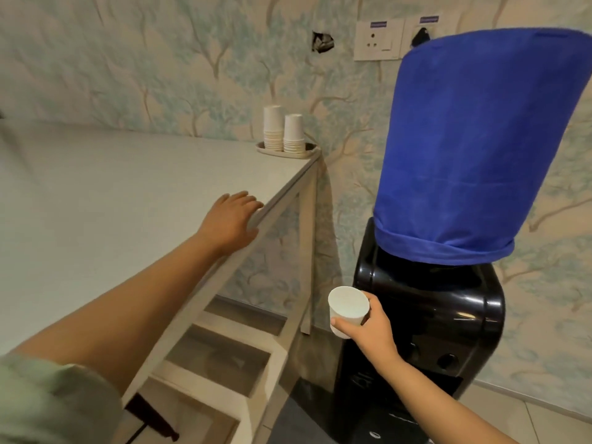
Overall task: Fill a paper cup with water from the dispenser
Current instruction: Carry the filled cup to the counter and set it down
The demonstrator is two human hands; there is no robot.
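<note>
My right hand (373, 328) holds a white paper cup (348, 307) upright, mouth facing up, just left of the black water dispenser (448, 318). The cup looks empty. The dispenser's bottle on top is wrapped in a blue cloth cover (464, 149). Two dark round taps (447, 360) show on the dispenser's front, below and to the right of the cup. My left hand (232, 221) rests flat on the right edge of the white table (128, 193), fingers spread, holding nothing.
Two stacks of paper cups (283, 129) stand on a small tray (307, 153) at the table's far corner. Wall sockets (378, 41) sit above the dispenser on the patterned wall. Shelf rungs run under the table edge, with tiled floor below.
</note>
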